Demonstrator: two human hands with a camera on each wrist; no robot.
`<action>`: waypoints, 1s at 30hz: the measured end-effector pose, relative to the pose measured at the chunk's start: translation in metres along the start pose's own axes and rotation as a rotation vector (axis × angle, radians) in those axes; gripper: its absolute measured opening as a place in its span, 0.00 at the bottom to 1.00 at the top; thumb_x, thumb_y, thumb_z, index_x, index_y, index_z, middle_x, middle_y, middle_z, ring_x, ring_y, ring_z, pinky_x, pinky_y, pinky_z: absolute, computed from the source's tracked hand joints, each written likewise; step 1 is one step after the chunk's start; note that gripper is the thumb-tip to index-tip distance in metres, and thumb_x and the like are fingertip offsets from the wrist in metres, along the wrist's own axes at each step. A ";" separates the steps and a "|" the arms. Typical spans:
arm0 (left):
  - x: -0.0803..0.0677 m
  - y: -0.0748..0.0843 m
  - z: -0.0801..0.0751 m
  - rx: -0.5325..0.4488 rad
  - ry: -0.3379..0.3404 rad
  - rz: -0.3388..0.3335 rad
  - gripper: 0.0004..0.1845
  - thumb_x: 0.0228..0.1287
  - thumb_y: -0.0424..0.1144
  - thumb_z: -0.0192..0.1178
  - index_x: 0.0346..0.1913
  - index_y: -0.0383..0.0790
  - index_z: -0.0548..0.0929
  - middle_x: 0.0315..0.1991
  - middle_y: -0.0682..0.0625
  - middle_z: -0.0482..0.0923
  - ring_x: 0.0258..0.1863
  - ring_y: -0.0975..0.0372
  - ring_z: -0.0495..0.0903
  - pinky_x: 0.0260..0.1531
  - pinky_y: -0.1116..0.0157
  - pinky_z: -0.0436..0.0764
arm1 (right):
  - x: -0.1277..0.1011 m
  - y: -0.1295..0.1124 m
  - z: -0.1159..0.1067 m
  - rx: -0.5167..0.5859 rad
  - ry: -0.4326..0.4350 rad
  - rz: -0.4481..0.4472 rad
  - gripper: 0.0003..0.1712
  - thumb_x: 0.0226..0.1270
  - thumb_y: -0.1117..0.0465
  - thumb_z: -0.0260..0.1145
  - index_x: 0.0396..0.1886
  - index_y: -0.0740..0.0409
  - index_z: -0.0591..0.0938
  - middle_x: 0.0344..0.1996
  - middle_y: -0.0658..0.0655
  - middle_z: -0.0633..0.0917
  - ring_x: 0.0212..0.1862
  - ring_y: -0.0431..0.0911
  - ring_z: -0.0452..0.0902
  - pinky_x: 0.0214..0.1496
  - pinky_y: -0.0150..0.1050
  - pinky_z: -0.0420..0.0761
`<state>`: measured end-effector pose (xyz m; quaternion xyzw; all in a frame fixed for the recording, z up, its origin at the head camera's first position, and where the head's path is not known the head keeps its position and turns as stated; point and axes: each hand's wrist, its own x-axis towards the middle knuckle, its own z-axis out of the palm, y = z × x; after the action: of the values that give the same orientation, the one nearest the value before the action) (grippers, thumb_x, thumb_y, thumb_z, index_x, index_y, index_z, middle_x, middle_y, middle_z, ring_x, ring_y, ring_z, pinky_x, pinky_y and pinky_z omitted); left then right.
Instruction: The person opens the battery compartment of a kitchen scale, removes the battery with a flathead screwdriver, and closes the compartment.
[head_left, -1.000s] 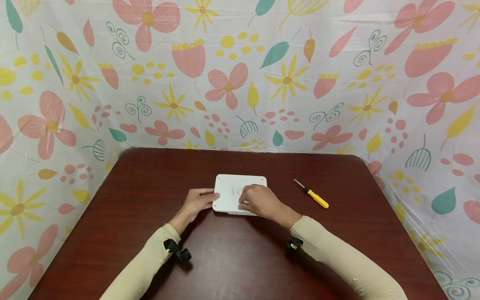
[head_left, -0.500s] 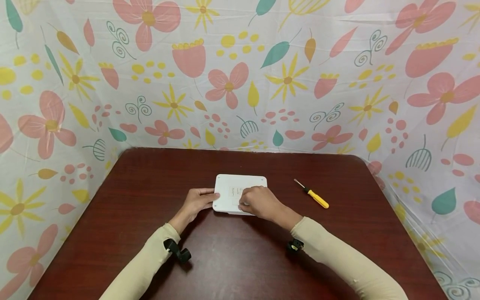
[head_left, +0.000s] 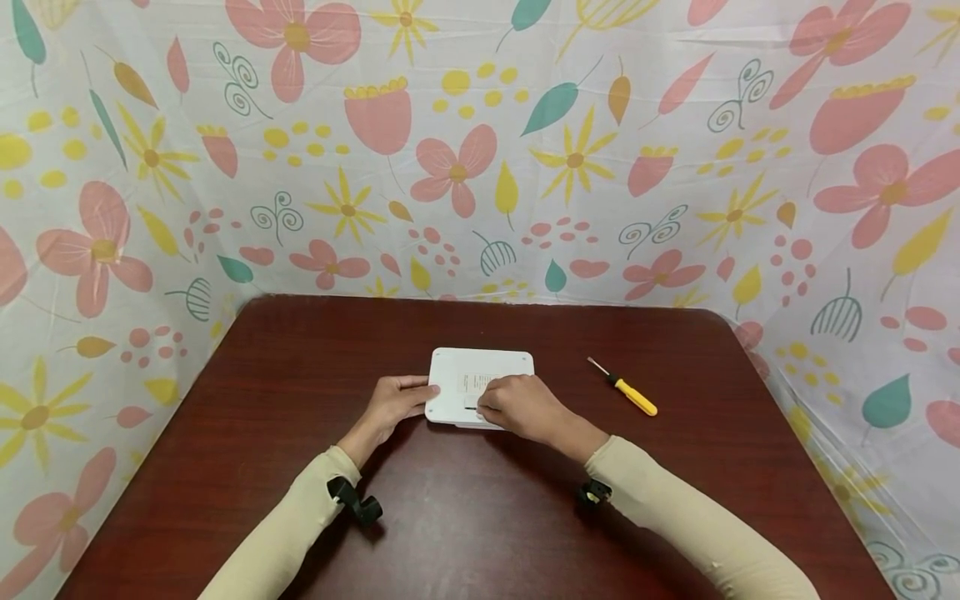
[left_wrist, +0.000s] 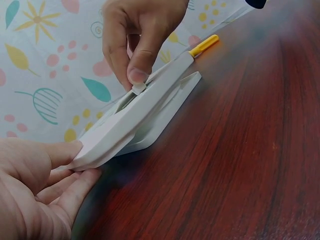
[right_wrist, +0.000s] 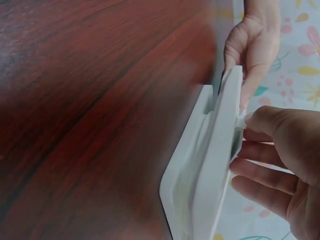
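A flat white device [head_left: 447, 367] with rounded corners lies on the table, its face showing a printed label and small dots at the corners. The left hand [head_left: 392, 407] grips its left edge, thumb on top and fingers underneath. Over the lower right part bends the right hand [head_left: 521, 406], its thumb and a finger pinching a small white cover [left_wrist: 139, 88] tilted up from the face. A dark opening [right_wrist: 237, 142] shows beside the cover. Below the upper body, both wrist views show a second white panel [left_wrist: 165, 117] spread apart at an angle.
To the right of the device lies a screwdriver [head_left: 633, 396] with a yellow and black handle, its tip pointing to the back left. A floral curtain [head_left: 457, 167] surrounds the back and sides of the dark red wooden table [head_left: 315, 350].
A dark slit has appeared in the device's face beside the right fingertips as the cover lifts. The right hand has shifted slightly; the left hand and the screwdriver stay put.
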<state>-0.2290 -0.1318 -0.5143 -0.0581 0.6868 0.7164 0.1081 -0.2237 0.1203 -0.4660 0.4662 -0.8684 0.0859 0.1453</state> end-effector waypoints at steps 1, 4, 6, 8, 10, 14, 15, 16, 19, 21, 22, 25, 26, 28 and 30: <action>0.000 0.000 0.000 0.002 -0.001 0.004 0.19 0.64 0.28 0.69 0.56 0.23 0.83 0.47 0.35 0.86 0.39 0.59 0.87 0.43 0.61 0.90 | 0.000 0.000 0.001 -0.012 0.009 -0.012 0.07 0.66 0.60 0.73 0.26 0.48 0.88 0.28 0.46 0.87 0.34 0.41 0.85 0.33 0.39 0.86; 0.000 0.001 0.000 0.008 0.002 0.007 0.19 0.64 0.29 0.69 0.56 0.23 0.83 0.46 0.36 0.87 0.39 0.60 0.87 0.43 0.62 0.90 | -0.001 0.000 0.002 -0.050 0.028 -0.044 0.09 0.66 0.61 0.71 0.25 0.48 0.86 0.27 0.46 0.86 0.34 0.42 0.84 0.32 0.38 0.86; 0.001 0.001 0.000 0.012 0.006 0.008 0.19 0.65 0.29 0.69 0.56 0.24 0.84 0.46 0.37 0.87 0.39 0.60 0.87 0.43 0.62 0.90 | -0.001 0.001 0.003 -0.071 0.038 -0.057 0.09 0.66 0.62 0.70 0.25 0.49 0.85 0.27 0.46 0.86 0.33 0.42 0.83 0.31 0.38 0.85; 0.001 0.001 0.000 0.013 0.010 0.005 0.18 0.64 0.29 0.69 0.56 0.24 0.84 0.45 0.38 0.87 0.39 0.60 0.87 0.43 0.62 0.90 | 0.000 0.001 0.004 -0.079 0.049 -0.056 0.09 0.66 0.62 0.70 0.25 0.49 0.85 0.27 0.46 0.86 0.33 0.41 0.83 0.30 0.37 0.85; 0.001 0.001 0.000 0.011 0.012 0.000 0.18 0.64 0.29 0.70 0.56 0.24 0.84 0.45 0.38 0.87 0.39 0.60 0.87 0.43 0.62 0.90 | 0.000 0.002 0.004 -0.080 0.068 -0.054 0.08 0.65 0.63 0.70 0.25 0.49 0.85 0.26 0.46 0.85 0.32 0.41 0.82 0.30 0.37 0.84; 0.001 0.000 0.000 0.009 0.014 -0.003 0.18 0.64 0.29 0.70 0.55 0.24 0.84 0.44 0.38 0.87 0.38 0.60 0.87 0.43 0.62 0.90 | 0.000 0.005 0.003 -0.075 0.113 -0.037 0.08 0.65 0.64 0.70 0.27 0.49 0.85 0.26 0.46 0.85 0.31 0.40 0.81 0.29 0.35 0.84; 0.001 0.000 0.000 0.008 0.015 -0.003 0.18 0.64 0.28 0.70 0.55 0.24 0.84 0.44 0.38 0.87 0.38 0.60 0.87 0.43 0.62 0.90 | 0.000 0.006 0.003 -0.072 0.122 -0.027 0.07 0.65 0.64 0.70 0.27 0.49 0.86 0.26 0.46 0.85 0.31 0.40 0.81 0.29 0.35 0.84; 0.001 0.000 -0.001 0.009 0.016 -0.002 0.18 0.64 0.29 0.70 0.55 0.24 0.84 0.44 0.38 0.87 0.39 0.60 0.87 0.43 0.62 0.90 | 0.000 0.007 0.003 -0.067 0.130 -0.015 0.07 0.66 0.64 0.70 0.28 0.49 0.86 0.27 0.46 0.85 0.31 0.40 0.81 0.29 0.35 0.84; 0.001 0.001 -0.001 0.007 0.016 -0.003 0.19 0.64 0.29 0.70 0.55 0.24 0.84 0.46 0.37 0.87 0.39 0.60 0.87 0.44 0.61 0.90 | -0.001 0.010 0.002 -0.031 0.142 0.031 0.05 0.67 0.63 0.71 0.31 0.50 0.88 0.29 0.46 0.87 0.33 0.39 0.82 0.30 0.35 0.85; 0.000 0.001 -0.001 0.006 0.014 -0.004 0.19 0.64 0.29 0.70 0.56 0.23 0.83 0.46 0.36 0.87 0.40 0.59 0.87 0.44 0.61 0.90 | -0.002 0.012 0.001 0.011 0.137 0.078 0.04 0.68 0.61 0.71 0.33 0.50 0.89 0.31 0.46 0.88 0.35 0.39 0.83 0.33 0.36 0.86; 0.000 0.001 -0.001 0.006 0.012 -0.003 0.19 0.64 0.29 0.70 0.56 0.23 0.83 0.47 0.35 0.87 0.40 0.59 0.87 0.44 0.60 0.90 | -0.003 0.013 0.000 0.041 0.131 0.103 0.03 0.69 0.61 0.71 0.34 0.51 0.89 0.32 0.46 0.88 0.36 0.39 0.84 0.34 0.36 0.86; -0.001 0.001 0.000 0.002 0.008 -0.003 0.19 0.64 0.29 0.70 0.56 0.23 0.83 0.48 0.35 0.86 0.40 0.58 0.87 0.45 0.60 0.90 | -0.006 0.017 -0.003 0.159 0.118 0.197 0.05 0.72 0.59 0.70 0.37 0.52 0.90 0.34 0.46 0.90 0.37 0.38 0.85 0.36 0.36 0.87; -0.001 0.001 0.000 0.001 0.007 -0.002 0.19 0.64 0.29 0.70 0.56 0.23 0.83 0.48 0.34 0.86 0.40 0.59 0.87 0.45 0.60 0.90 | -0.008 0.018 -0.004 0.206 0.116 0.228 0.06 0.72 0.58 0.69 0.38 0.52 0.90 0.34 0.46 0.90 0.38 0.37 0.85 0.36 0.35 0.87; -0.001 0.001 0.001 -0.004 0.007 -0.004 0.19 0.64 0.29 0.70 0.56 0.23 0.83 0.48 0.35 0.86 0.40 0.59 0.87 0.44 0.60 0.90 | -0.011 0.022 -0.008 0.308 0.116 0.289 0.06 0.73 0.58 0.69 0.38 0.53 0.90 0.34 0.46 0.89 0.37 0.36 0.84 0.35 0.34 0.86; -0.001 0.001 0.001 -0.008 0.005 -0.002 0.19 0.64 0.28 0.69 0.56 0.22 0.83 0.48 0.34 0.86 0.40 0.58 0.87 0.44 0.60 0.90 | -0.016 0.027 -0.011 0.383 0.126 0.344 0.06 0.73 0.59 0.69 0.38 0.54 0.90 0.33 0.46 0.89 0.35 0.36 0.82 0.34 0.32 0.84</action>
<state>-0.2278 -0.1309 -0.5134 -0.0610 0.6842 0.7188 0.1070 -0.2361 0.1506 -0.4616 0.3245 -0.8921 0.3009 0.0912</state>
